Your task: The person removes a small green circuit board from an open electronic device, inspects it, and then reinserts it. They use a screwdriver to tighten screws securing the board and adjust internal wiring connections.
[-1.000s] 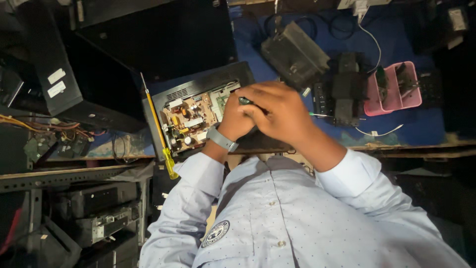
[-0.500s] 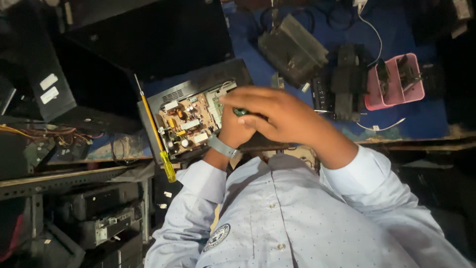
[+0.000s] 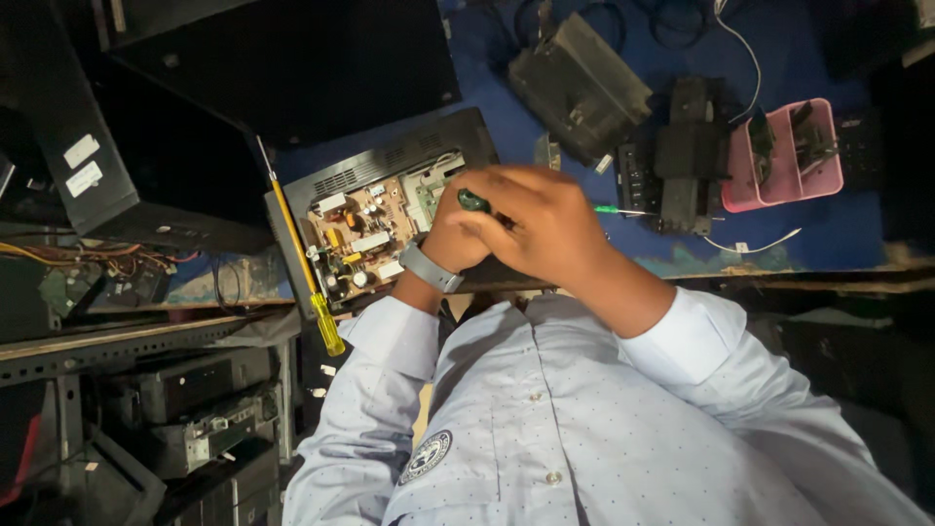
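Currently, both hands work over an opened black device case lying on the blue bench. The right hand overlaps the left hand, which wears a grey wristband. A dark green tool handle protrudes between the fingers; which hand closes on it cannot be determined. The exposed circuit board sits inside the case, just left of the hands. A yellow-handled screwdriver lies along the case's left edge. A pink tray stands well apart to the right.
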